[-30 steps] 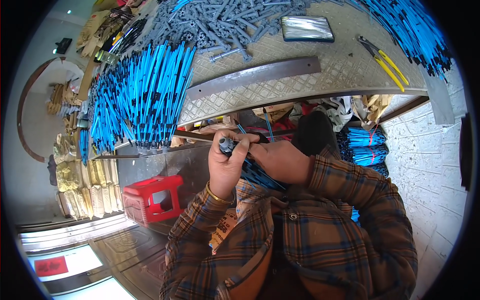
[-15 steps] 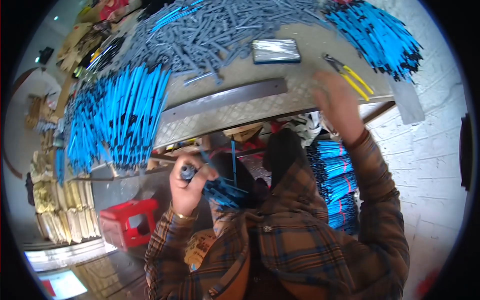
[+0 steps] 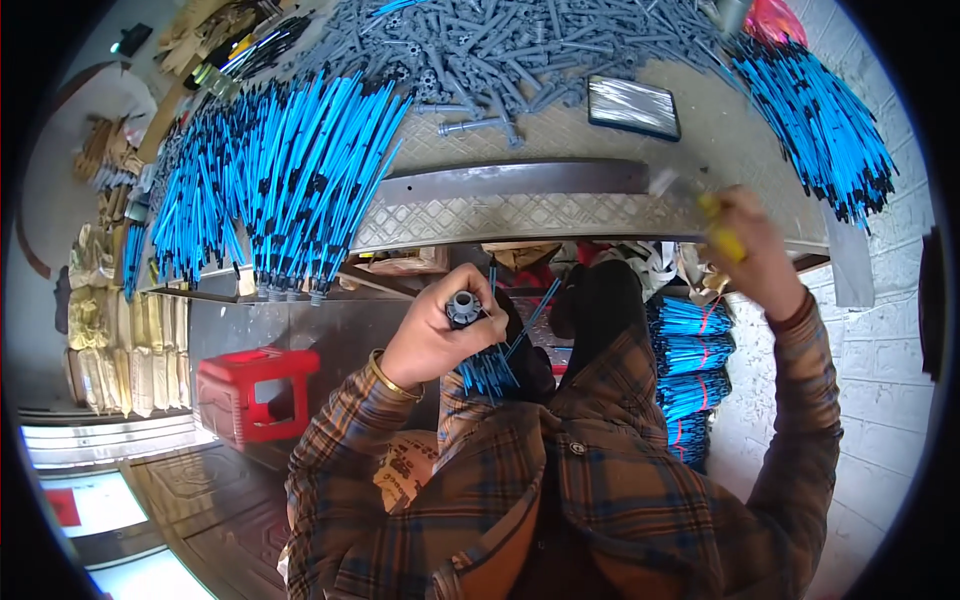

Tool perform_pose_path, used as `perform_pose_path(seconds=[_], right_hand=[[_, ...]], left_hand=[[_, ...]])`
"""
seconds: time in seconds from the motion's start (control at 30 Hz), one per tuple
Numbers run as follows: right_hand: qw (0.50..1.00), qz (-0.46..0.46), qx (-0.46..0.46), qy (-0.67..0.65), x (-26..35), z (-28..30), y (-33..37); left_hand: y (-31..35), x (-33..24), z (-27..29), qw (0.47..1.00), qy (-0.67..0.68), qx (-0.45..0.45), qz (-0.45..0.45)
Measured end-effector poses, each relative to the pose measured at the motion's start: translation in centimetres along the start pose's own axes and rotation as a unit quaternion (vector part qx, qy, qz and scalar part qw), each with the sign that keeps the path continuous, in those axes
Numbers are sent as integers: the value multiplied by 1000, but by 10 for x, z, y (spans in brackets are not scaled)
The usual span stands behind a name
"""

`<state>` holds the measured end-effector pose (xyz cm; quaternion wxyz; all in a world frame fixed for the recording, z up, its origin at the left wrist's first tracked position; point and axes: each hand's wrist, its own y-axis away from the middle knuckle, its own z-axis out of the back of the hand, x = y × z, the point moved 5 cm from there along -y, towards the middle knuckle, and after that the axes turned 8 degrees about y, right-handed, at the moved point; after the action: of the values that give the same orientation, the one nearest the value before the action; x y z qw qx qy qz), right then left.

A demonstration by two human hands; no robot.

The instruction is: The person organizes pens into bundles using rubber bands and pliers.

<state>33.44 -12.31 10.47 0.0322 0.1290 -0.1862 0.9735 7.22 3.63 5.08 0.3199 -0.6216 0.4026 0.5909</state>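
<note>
A grey round fitting [image 3: 463,309] with a hollow, notched end sits in the left hand [image 3: 450,328] over the person's lap, its open end facing up toward the camera. That hand's grip is closed around it, thumb and fingers pressing on its sides. Below the hand hang thin blue sticks [image 3: 487,374]; whether they join the fitting is hidden by the hand. The right hand [image 3: 757,250], blurred, is raised at the near right edge of the counter [image 3: 735,135], its grip wrapped around yellow-handled pliers [image 3: 724,238], whose smeared metal end points left. Just left of the pliers, a dark metal strip [image 3: 520,180] lies along the counter's front. Behind it stands a heap of grey fittings [image 3: 500,50], with a shallow dark case [image 3: 633,106] of shiny, thin pieces near its right side. Dense blue-and-black stick bundles lie on the left [image 3: 300,170] and right [image 3: 825,130] of the counter. Lower down, tied blue bundles [image 3: 690,340] are stacked beside the white brick wall [image 3: 840,370], and a red stool [image 3: 222,375] stands well to the left.
</note>
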Motion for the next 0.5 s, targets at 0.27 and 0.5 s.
perform_pose_path(seconds=[0.27,0.5], right_hand=[[950,273,-54,139,97,-25,-54],[935,305,-55,172,109,-29,-65]], left_hand=[[7,1,0,996,-85,38,-2],[13,0,4,995,-93,34,-4]])
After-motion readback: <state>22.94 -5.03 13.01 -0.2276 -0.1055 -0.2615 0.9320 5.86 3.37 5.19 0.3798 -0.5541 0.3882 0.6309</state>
